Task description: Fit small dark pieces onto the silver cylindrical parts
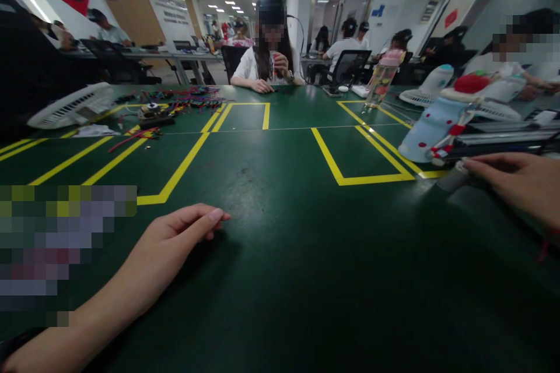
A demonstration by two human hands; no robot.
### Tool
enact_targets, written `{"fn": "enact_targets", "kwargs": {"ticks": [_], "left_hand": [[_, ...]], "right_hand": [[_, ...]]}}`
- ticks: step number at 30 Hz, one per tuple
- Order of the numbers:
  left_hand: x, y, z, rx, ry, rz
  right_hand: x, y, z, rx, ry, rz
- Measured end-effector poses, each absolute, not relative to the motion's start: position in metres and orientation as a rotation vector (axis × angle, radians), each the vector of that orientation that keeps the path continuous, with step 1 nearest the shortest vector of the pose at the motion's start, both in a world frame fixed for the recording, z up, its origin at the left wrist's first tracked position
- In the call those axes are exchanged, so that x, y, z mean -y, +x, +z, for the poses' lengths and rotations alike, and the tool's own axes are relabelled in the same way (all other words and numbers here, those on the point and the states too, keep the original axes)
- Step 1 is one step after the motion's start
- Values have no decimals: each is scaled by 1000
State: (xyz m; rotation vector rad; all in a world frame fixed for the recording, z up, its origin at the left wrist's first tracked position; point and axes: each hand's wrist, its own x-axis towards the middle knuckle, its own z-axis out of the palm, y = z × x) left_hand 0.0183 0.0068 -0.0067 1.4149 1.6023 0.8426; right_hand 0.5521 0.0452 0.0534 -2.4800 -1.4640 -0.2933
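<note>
My left hand (186,230) rests low over the green table (280,256), thumb pressed against its curled fingers; nothing shows between them. At the right edge, my right hand (520,183) pinches the upper end of a small grey cylindrical object (455,179). That object tilts down toward the tabletop and is blurred, so its kind is unclear. Just beyond it stands a light blue bottle (422,131) with red dots and a red top, close to my right fingertips.
Yellow tape (376,179) marks rectangles on the table. Coloured wires (192,99) and a white fan (72,106) lie at the back left. A clear bottle (378,87) with a pink lid stands back right. Across the table sits a person (266,58).
</note>
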Motion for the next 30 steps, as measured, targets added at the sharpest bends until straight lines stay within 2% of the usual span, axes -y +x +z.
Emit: {"fn": "enact_targets", "kwargs": {"ticks": [13,21,30], "left_hand": [[-6,17,-7,-1567,1413,812],[-7,19,-6,-1569,1427,832],[-6,18,-7,-1570,1442,830]], "right_hand": [[-52,573,49,1401,-2513,-316],[-46,554,60,1426,-2472,-91],[-44,545,58,1245,-2459,-34]]}}
